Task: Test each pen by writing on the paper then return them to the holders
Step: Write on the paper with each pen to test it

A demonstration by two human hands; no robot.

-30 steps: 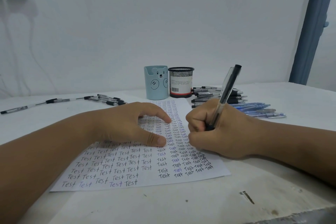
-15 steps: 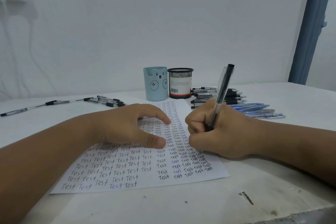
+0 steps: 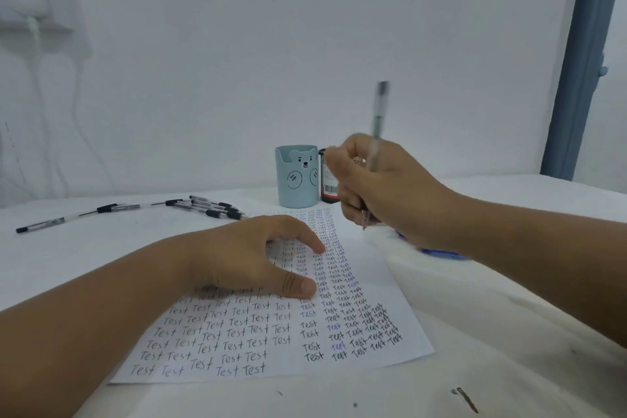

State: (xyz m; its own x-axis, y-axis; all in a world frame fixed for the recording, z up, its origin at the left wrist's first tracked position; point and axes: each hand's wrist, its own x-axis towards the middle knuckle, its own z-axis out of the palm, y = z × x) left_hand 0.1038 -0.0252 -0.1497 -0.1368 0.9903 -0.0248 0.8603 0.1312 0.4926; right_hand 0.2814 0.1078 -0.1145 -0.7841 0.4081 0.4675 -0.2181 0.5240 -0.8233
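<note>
The paper (image 3: 366, 285) lies before 2 holders (image 3: 298, 180), with loose pens (image 3: 203, 206) to its left.

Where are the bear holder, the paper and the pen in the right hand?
bear holder (image 3: 298, 180), head view, on its front wall below the bear face.
paper (image 3: 380, 268), head view, on a bare patch near its right edge.
pen (image 3: 378, 119), head view, on the blurred upper barrel above the right hand (image 3: 383, 187).
</note>
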